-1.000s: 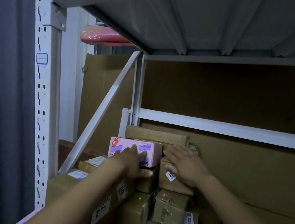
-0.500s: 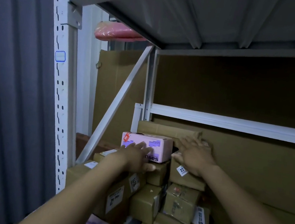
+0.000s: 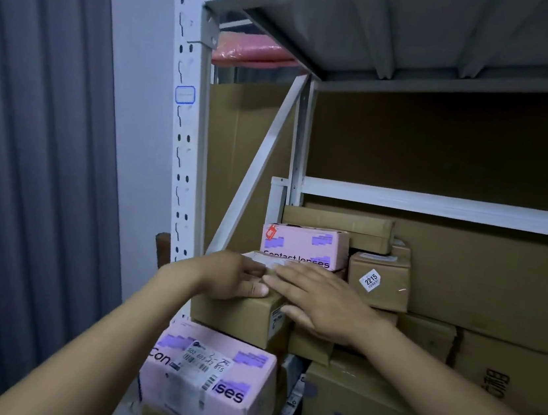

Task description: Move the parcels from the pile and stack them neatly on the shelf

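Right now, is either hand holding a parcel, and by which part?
The left hand grips the brown box at its top front edge; the right hand lies flat against its right corner.

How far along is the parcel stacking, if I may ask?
Done: the upper pink box and the 2215 box sit stacked on the shelf. In hand: left hand grips a brown box, right hand flat on it. Left: pile out of view, so unknown.
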